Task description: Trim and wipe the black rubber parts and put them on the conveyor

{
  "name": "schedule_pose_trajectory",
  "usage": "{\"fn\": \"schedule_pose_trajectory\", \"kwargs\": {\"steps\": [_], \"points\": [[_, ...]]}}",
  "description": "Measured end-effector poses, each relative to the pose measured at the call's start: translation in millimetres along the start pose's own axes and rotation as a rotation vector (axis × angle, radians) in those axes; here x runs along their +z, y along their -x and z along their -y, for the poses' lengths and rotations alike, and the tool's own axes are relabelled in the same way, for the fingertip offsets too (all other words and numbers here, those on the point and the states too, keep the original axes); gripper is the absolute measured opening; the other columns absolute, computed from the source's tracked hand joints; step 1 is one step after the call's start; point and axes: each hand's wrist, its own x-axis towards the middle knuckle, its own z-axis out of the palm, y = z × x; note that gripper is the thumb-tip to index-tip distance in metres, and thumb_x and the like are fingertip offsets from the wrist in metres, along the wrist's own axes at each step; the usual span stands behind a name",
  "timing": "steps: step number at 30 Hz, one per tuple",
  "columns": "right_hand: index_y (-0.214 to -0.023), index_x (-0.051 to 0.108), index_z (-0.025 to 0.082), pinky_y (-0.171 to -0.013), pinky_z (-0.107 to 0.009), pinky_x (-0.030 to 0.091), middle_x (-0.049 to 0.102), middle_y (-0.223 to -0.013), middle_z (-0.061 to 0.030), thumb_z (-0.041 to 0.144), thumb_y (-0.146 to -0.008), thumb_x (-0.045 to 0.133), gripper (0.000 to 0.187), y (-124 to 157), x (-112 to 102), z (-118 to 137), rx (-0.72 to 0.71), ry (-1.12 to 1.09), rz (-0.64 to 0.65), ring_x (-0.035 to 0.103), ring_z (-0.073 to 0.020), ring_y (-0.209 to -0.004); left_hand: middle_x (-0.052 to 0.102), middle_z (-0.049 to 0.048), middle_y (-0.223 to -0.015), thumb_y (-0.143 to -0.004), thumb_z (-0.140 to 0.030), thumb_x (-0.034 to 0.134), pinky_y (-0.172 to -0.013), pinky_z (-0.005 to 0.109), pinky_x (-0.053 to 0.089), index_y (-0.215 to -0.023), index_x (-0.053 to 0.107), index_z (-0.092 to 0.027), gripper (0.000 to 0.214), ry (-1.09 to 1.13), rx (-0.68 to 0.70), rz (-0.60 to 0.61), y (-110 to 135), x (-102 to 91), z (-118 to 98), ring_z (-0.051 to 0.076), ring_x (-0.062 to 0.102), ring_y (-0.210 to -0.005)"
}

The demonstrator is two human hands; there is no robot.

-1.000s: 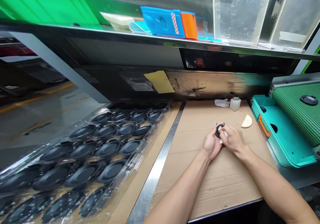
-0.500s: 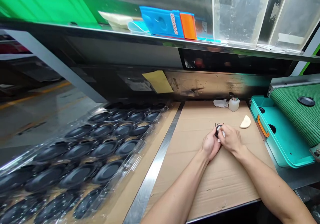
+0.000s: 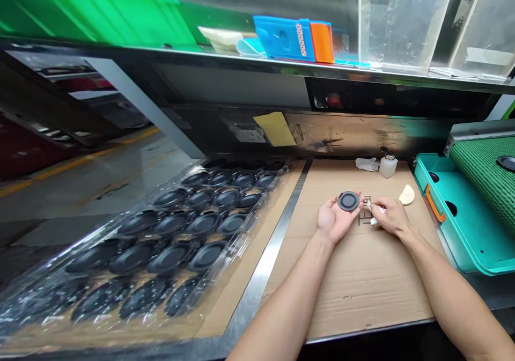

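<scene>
A round black plastic lid (image 3: 348,201) lies face up on the fingers of my left hand (image 3: 335,219), which holds it above the cardboard. My right hand (image 3: 389,216) is just to the right, pinching a crumpled white cloth (image 3: 375,221) that pokes out between its fingers. The cloth and the lid are apart. Beyond my right hand, a cream half-round pad (image 3: 406,194) rests on the cardboard (image 3: 346,296).
On the left stands a clear plastic tray (image 3: 237,243) with rows of black lids. At the back are a white bottle (image 3: 388,166) and a crumpled tissue (image 3: 366,164). To the right are a teal bin (image 3: 462,243) holding black pieces and a green conveyor belt (image 3: 483,173).
My hands have moved apart. The left hand has opened out flatter, showing the lid's whole face, and the right hand has drawn back rightward with the cloth. The view has swung left.
</scene>
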Motion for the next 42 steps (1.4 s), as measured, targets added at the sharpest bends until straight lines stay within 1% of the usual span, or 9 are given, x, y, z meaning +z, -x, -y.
{"fn": "schedule_pose_trajectory", "kwargs": {"steps": [9,13,15,17,20,22,30,38,42], "points": [[-0.083,0.073,0.026,-0.075,-0.024,0.042,0.076,-0.089,-0.0005,0.030,-0.088,0.056,0.017,4.9,12.0,0.3,-0.043,0.109,0.130,0.066,-0.0160,-0.079,0.070,0.0184,-0.118,-0.101,-0.025,0.040,-0.093,0.043,0.061,-0.118,0.062,-0.011,0.032,0.037,0.036,0.000,3.5,7.8,-0.7,0.026,0.067,-0.116],[-0.084,0.073,0.027,-0.077,-0.024,0.043,0.075,-0.089,0.0004,0.030,-0.088,0.056,0.017,3.9,12.0,-1.6,-0.043,0.111,0.137,0.067,-0.0160,-0.081,0.071,0.0174,-0.114,-0.094,-0.035,0.062,-0.087,0.035,0.061,-0.110,0.064,-0.012,0.028,-0.109,0.092,-0.002,3.2,7.4,1.7,0.026,0.070,-0.110],[-0.086,0.073,0.027,-0.077,-0.024,0.043,0.076,-0.091,0.0009,0.029,-0.088,0.057,0.016,3.6,12.2,-2.1,-0.040,0.109,0.143,0.067,-0.0162,-0.084,0.071,0.0165,-0.115,-0.082,-0.033,0.078,-0.090,0.033,0.058,-0.111,0.063,-0.013,0.039,-0.273,0.231,-0.025,2.9,6.1,5.9,0.024,0.070,-0.107],[-0.088,0.074,0.027,-0.077,-0.025,0.043,0.076,-0.093,0.0008,0.029,-0.088,0.057,0.016,3.5,12.3,-1.9,-0.039,0.109,0.150,0.067,-0.0164,-0.086,0.070,0.0147,-0.120,-0.068,-0.024,0.090,-0.100,0.034,0.053,-0.121,0.058,-0.016,0.062,-0.464,0.427,-0.060,3.9,4.8,11.5,0.023,0.069,-0.111],[-0.089,0.074,0.026,-0.077,-0.026,0.042,0.076,-0.092,-0.0003,0.033,-0.090,0.057,0.018,3.8,12.3,-0.9,-0.034,0.123,0.158,0.067,-0.0169,-0.084,0.066,0.0121,-0.130,-0.057,-0.015,0.094,-0.113,0.038,0.042,-0.136,0.049,-0.024,0.092,-0.699,0.656,-0.086,8.8,4.5,19.8,0.024,0.061,-0.126],[-0.089,0.073,0.026,-0.076,-0.026,0.042,0.076,-0.092,-0.0011,0.035,-0.091,0.057,0.019,4.1,12.0,-0.4,-0.031,0.127,0.163,0.067,-0.0173,-0.084,0.063,0.0107,-0.135,-0.056,-0.012,0.093,-0.117,0.039,0.038,-0.139,0.049,-0.028,0.095,-0.781,0.725,-0.065,13.6,5.8,23.9,0.026,0.054,-0.133],[-0.090,0.073,0.026,-0.075,-0.026,0.041,0.076,-0.093,-0.0016,0.033,-0.091,0.057,0.018,3.7,9.3,1.7,-0.034,0.151,0.165,0.067,-0.0182,-0.084,0.063,0.0088,-0.134,-0.057,-0.005,0.089,-0.118,0.037,0.034,-0.139,0.053,-0.029,0.093,-0.824,0.739,-0.055,22.5,11.5,28.7,0.027,0.048,-0.138],[-0.082,0.070,0.024,-0.072,-0.025,0.039,0.075,-0.089,-0.0019,0.032,-0.090,0.056,0.018,3.4,8.4,3.4,-0.034,0.135,0.161,0.064,-0.0169,-0.079,0.060,0.0095,-0.136,-0.063,-0.017,0.090,-0.122,0.038,0.026,-0.152,0.038,-0.028,0.104,-1.047,0.796,-0.022,15.8,0.4,29.5,0.027,0.047,-0.137],[-0.085,0.072,0.025,-0.073,-0.025,0.041,0.075,-0.091,-0.0017,0.031,-0.089,0.057,0.017,3.3,9.5,2.5,-0.035,0.137,0.159,0.065,-0.0176,-0.082,0.061,0.0103,-0.135,-0.060,-0.014,0.090,-0.122,0.040,0.026,-0.149,0.043,-0.028,0.102,-0.969,0.767,-0.051,16.0,2.2,29.1,0.029,0.047,-0.138]]}}
